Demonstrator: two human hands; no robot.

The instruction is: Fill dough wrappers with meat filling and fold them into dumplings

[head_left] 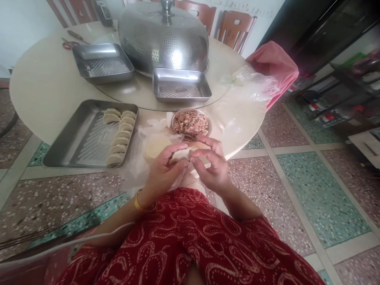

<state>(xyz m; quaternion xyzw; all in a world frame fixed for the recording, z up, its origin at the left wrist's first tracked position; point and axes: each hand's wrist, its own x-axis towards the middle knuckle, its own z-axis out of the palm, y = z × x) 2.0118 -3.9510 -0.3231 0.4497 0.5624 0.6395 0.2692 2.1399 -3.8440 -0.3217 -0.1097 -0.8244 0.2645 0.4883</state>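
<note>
Between my two hands, just off the table's near edge, is a pale folded dumpling [179,155]. My left hand [166,163] holds its left side between thumb and fingers. The thumb and index finger of my right hand [213,164] pinch its right end. Beyond them stands a bowl of minced filling [190,122], with a utensil partly hidden at its near rim. A stack of round wrappers [156,146] lies on a plastic bag left of the bowl, partly covered by my left hand. Finished dumplings [121,136] line the right side of a large metal tray [71,136].
Two smaller metal trays [103,73] [182,95] stand farther back, before a large perforated steel dome lid [166,39]. Red-handled scissors [67,45] lie at the back left. A clear plastic bag [258,82] and pink cloth [276,65] are at the table's right edge.
</note>
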